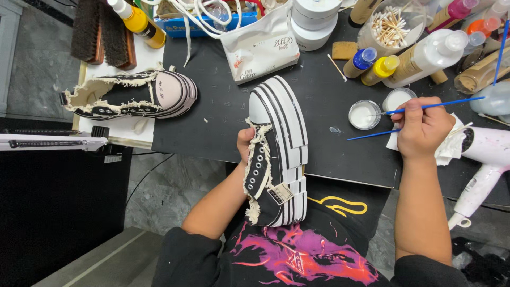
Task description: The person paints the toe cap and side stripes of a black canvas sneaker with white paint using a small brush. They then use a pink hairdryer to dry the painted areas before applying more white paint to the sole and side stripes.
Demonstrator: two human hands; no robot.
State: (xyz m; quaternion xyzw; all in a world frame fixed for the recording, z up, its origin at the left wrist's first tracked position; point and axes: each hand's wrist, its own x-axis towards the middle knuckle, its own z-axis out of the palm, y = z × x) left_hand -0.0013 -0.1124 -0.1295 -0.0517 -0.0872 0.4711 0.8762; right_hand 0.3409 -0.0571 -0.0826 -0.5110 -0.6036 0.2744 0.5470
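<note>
Shoe held over the lap at the table edge; brush tip at the paint dish.

My left hand (245, 144) clasps the platform sneaker (276, 154) by its frayed canvas upper: stiff, probably weighty sole, soft sides. My right hand (422, 126) pinches a blue brush (451, 103) over the white paint dish (364, 114). Bottles (425, 53), a hairdryer (486, 159) and a second sneaker (133, 94) crowd the table (212, 106).

Black tee (297, 255) w/ pink-red graphic, yellow outline print; short sleeves, forearms bare.

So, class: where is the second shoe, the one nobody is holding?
In the head view, the second shoe lies on its side at the upper left, on the white board beside the black mat, just below the two brushes, apart from the left hand.
</note>
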